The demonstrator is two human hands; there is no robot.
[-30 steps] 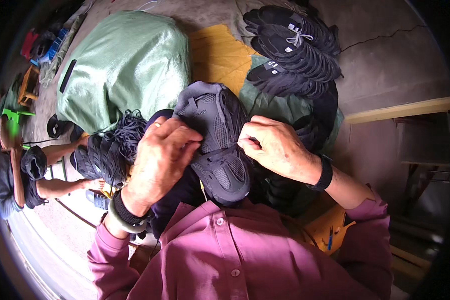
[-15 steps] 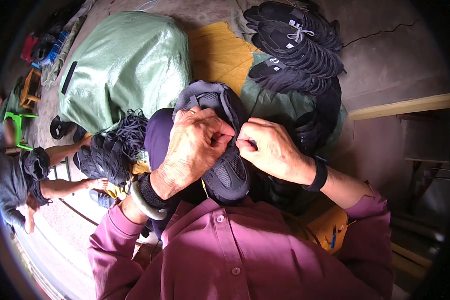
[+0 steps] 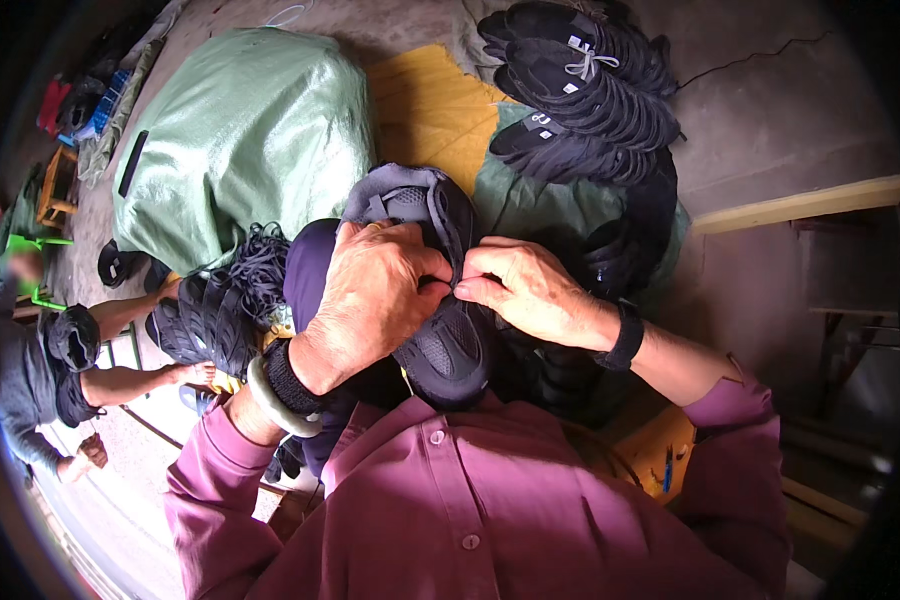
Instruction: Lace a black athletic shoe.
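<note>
A black shoe upper with a mesh toe and grey lining lies in front of me, its toe pointing toward my body. My left hand rests over its middle, thumb and forefinger pinched on the edge of the upper. From the right, my right hand meets it at that same edge, thumb and forefinger closed together. What lies between the right fingertips is too small to make out. The fingertips of both hands almost touch.
A large pale green sack stands ahead on the left. Nested black shoe uppers are stacked at the far right. Black laces heap beside more uppers at left, near a seated person. Blue snips lie at lower right.
My right thumb and forefinger have straightened from a more curled pinch and come closer to the left fingertips. Both hands sit slightly further left in view. The seated person's lower hand has shifted.
</note>
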